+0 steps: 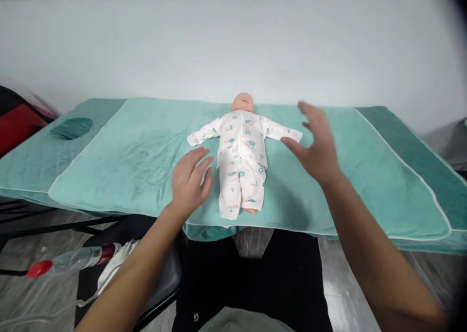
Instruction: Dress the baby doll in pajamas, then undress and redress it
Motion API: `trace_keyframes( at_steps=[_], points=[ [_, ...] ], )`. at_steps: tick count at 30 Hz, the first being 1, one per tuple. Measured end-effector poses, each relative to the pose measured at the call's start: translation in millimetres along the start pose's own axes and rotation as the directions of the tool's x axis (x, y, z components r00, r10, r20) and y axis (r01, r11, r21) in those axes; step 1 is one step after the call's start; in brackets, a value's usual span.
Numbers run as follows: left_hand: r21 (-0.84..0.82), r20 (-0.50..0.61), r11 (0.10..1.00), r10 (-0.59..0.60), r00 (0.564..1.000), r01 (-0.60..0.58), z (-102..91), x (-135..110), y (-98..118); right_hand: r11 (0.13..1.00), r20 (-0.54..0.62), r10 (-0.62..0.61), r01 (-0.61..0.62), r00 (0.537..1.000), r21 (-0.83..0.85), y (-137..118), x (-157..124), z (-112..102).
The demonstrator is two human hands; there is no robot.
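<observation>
A baby doll (pixel 243 102) lies on its back on a green massage bed, its head toward the wall and its arms spread out. It wears a white patterned top (pixel 242 135) and matching trousers (pixel 231 186); one foot peeks out of a trouser leg. My left hand (pixel 191 179) hovers beside the doll's trousers on the left, fingers loosely curved and apart, holding nothing. To the right, near the doll's sleeve end, my right hand (pixel 317 142) is raised with thumb and fingers spread. Nothing is in it.
The green bed cover (pixel 146 142) stretches widely to both sides, with a face hole (pixel 72 128) at the left end. A white wall (pixel 233 40) stands behind. At lower left, a plastic bottle (pixel 75 259) with a red cap lies by a white cable (pixel 87 300) on a black chair.
</observation>
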State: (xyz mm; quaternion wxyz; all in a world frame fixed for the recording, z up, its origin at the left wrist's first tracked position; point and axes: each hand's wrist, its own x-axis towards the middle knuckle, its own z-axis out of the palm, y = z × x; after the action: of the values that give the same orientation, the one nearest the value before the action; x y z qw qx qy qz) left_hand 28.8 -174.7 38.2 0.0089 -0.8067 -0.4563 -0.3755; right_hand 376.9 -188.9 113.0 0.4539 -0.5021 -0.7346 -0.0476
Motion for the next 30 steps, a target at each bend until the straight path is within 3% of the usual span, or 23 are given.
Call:
trace_keyframes(
  at_steps=[1, 3, 5, 7, 9, 12, 17, 19, 22, 24, 27, 30],
  points=[
    [0.040, 0.010, 0.999, -0.003, 1.000, 0.003, 9.0, 10.8, -13.5, 0.998, 0.014, 0.058, -0.057, 0.998, -0.041, 25.7, -1.9, 19.6],
    [0.121, 0.071, 0.985, -0.128, 0.989, 0.119, 31.7, 34.2, -46.5, 0.966, 0.033, 0.225, -0.219, 0.974, -0.140, 79.7, -9.2, 58.9],
    [0.198, 0.117, 0.943, -0.293, 0.949, 0.267, 55.4, 55.1, -81.8, 0.900, 0.032, 0.387, -0.370, 0.921, -0.231, 126.1, -18.7, 90.1],
    [0.266, 0.152, 0.887, -0.426, 0.892, 0.378, 75.1, 69.7, -111.4, 0.818, -0.008, 0.518, -0.498, 0.856, -0.287, 157.1, -27.2, 107.7],
    [0.316, 0.136, 0.838, -0.504, 0.853, 0.445, 88.6, 77.6, -130.4, 0.762, -0.075, 0.581, -0.573, 0.811, -0.302, 173.0, -32.1, 112.8],
    [0.360, 0.063, 0.806, -0.523, 0.850, 0.470, 97.7, 81.7, -140.5, 0.706, -0.132, 0.644, -0.652, 0.754, -0.278, 181.0, -30.4, 107.2],
    [0.439, 0.024, 0.773, -0.519, 0.854, 0.457, 98.3, 83.5, -135.7, 0.591, 0.058, 0.791, -0.736, 0.609, -0.330, 194.6, -14.4, 92.8],
    [0.467, 0.017, 0.756, -0.525, 0.851, 0.458, 98.4, 84.0, -133.6, 0.622, 0.109, 0.774, -0.719, 0.623, -0.309, 203.1, -11.2, 89.3],
    [0.487, -0.009, 0.743, -0.522, 0.853, 0.459, 99.8, 84.2, -133.2, 0.693, 0.094, 0.719, -0.701, 0.689, -0.168, 212.8, -13.1, 87.8],
    [0.480, -0.031, 0.735, -0.532, 0.846, 0.479, 100.9, 84.1, -134.9, 0.713, 0.007, 0.699, -0.697, 0.715, -0.076, 215.2, -16.0, 88.8],
    [0.452, -0.078, 0.717, -0.561, 0.824, 0.531, 101.4, 84.1, -138.0, 0.717, -0.140, 0.686, -0.696, 0.714, -0.038, 213.0, -17.7, 90.5],
    [0.431, -0.164, 0.647, -0.629, 0.760, 0.629, 100.3, 84.8, -139.1, 0.743, -0.255, 0.623, -0.661, 0.739, -0.100, 200.9, -17.2, 90.7]
  ],
)
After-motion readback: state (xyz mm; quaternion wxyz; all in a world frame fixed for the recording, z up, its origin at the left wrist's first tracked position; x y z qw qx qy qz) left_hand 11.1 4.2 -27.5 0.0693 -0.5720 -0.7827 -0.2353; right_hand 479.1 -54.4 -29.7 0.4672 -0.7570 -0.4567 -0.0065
